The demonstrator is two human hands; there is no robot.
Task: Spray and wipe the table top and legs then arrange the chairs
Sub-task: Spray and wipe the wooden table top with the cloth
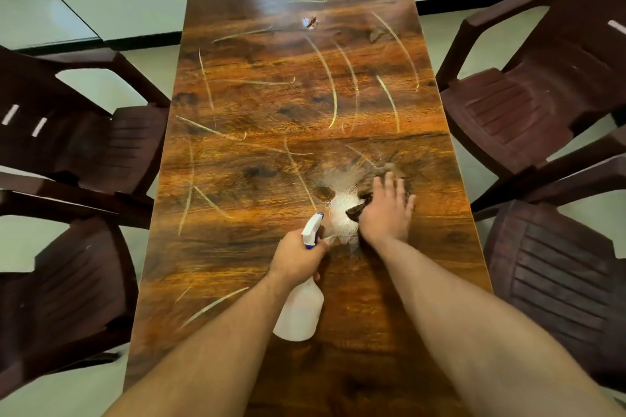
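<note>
Your left grip [298, 256] wraps the neck of the white, blue-trimmed spray bottle [299, 313] above the glossy wood counter [271, 95], your right grip [386, 211] pressing flat-fingered on the dark cloth [355, 212] beside a wet patch [338, 203].

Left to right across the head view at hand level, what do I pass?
Near left chair, spray bottle in the left hand, wet patch, cloth under the right hand, near right chair.
</note>
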